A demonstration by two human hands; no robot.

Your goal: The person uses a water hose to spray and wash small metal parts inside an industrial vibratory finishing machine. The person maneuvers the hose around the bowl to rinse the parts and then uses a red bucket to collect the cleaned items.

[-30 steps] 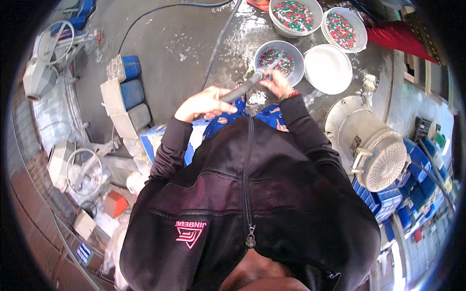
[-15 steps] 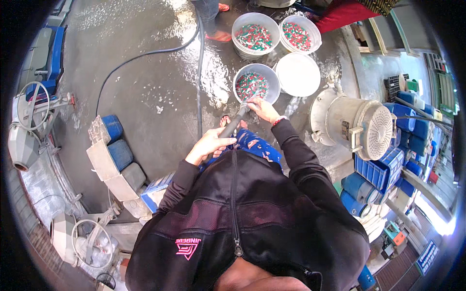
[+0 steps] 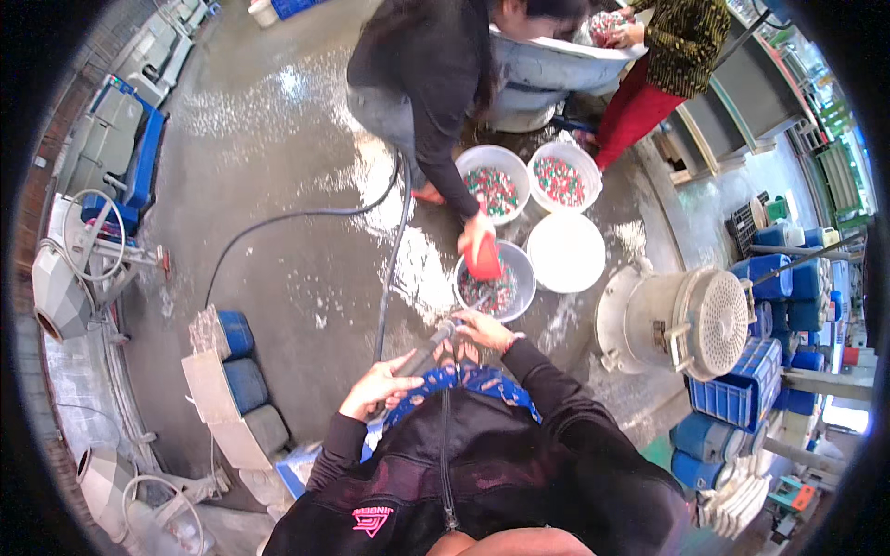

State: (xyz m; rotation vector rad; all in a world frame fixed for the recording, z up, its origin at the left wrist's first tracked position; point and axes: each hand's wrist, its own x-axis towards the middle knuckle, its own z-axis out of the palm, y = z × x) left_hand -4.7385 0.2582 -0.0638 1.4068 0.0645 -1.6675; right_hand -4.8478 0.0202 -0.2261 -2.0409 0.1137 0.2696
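My left hand is wrapped round a thick grey hose. Farther along, at the hose's front end, my right hand grips it by the nozzle. Water comes from this end into the near bucket, which holds small red, green and white pieces. A co-worker's hand reaches down with a red scoop into the same bucket. Two more buckets stand beyond, a left one and a right one, both with similar pieces.
A white lidded bucket stands right of the near one. A metal drum with a perforated end lies to the right. Dark hoses cross the wet floor. Another person in red trousers works behind, beside a large tub.
The view has tilted up, so the buckets sit lower. A co-worker has bent in from the far side, putting a red scoop into the near bucket. Both my hands stay on the hose.
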